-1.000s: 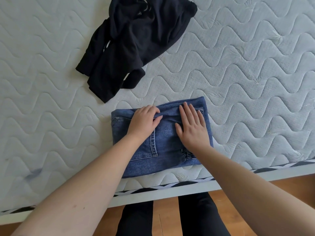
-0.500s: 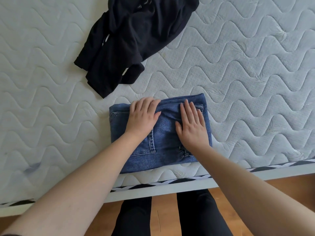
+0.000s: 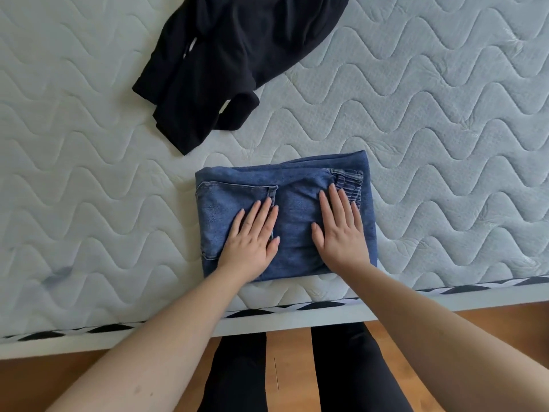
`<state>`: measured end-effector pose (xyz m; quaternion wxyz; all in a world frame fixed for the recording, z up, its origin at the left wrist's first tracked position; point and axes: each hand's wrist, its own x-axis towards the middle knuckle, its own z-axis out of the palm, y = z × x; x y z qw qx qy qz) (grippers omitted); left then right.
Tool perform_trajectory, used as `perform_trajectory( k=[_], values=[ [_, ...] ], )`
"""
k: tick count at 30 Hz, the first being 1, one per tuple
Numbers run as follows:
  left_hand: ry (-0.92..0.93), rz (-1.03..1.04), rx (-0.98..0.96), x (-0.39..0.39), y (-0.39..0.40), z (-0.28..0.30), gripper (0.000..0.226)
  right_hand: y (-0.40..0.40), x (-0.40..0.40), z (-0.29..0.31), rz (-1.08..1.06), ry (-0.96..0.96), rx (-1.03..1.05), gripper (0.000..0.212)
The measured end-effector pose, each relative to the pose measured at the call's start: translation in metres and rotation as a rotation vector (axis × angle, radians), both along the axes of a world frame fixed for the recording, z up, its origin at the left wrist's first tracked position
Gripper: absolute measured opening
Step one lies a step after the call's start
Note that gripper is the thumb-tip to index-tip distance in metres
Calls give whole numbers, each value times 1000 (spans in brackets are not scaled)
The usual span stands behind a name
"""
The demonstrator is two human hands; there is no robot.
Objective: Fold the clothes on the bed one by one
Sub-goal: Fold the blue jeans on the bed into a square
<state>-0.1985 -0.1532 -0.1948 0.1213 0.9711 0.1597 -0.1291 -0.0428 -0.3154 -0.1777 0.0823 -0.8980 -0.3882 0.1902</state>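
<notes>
A faint grey-blue smudge (image 3: 56, 275) is seen at far left on the white wave-quilted mattress (image 3: 445, 120). Further right, near the top, a crumpled black fabric garment (image 3: 237, 60) is left unfolded, well apart from the hands. Below it, close to the near edge of the mattress, the blue denim jeans (image 3: 300, 185) are laid as a compact folded rectangle, back pocket up on the left half, elastic gathered waistband at the top right corner. The left hand (image 3: 252, 236) is pressed flat on the pocket, fingers spread, nothing gripped. The right hand (image 3: 338, 227) is likewise laid flat and released on the right half, fingertips just short of the waistband. The fold is judged done; pressing only.

Risks: the thick denim may spring open once the palms are lifted, since no weight is left on it. The bundle sits near the mattress edge, so a pull toward the body could slide it onto the wooden floor (image 3: 44, 373). The upper layer is seen slightly skewed at the far edge; a careless lift could undo it.
</notes>
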Motion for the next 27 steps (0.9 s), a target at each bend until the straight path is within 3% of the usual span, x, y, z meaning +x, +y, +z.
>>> perform_trajectory(
  k=[3, 6, 8, 10, 12, 14, 18, 22, 27],
  values=[
    [-88, -29, -82, -2, 16, 19, 62, -7, 9, 14, -85, 55, 126, 60],
    [-308, 126, -37, -10, 38, 37, 55, -19, 27, 20, -458, 104, 230, 61],
    [-403, 408, -35, -17, 52, 40, 54, -24, 42, 16, -686, 222, 243, 67],
    [-405, 788, -194, -22, 59, 39, 52, -24, 56, 12, -797, 367, 245, 69],
    [-303, 1099, -444, -22, 66, 36, 49, -19, 65, 9, -782, 438, 194, 68],
    [-172, 1260, -619, -21, 74, 29, 45, -14, 72, 7, -732, 415, 143, 64],
    [-134, 1256, -802, -18, 82, 26, 59, -6, 70, 16, -692, 419, 150, 65],
    [-142, 1160, -832, -23, 72, 34, 51, -10, 52, 22, -609, 462, 242, 72],
    [-109, 1086, -858, -24, 70, 35, 78, 3, 48, 25, -510, 459, 219, 81]
  ],
)
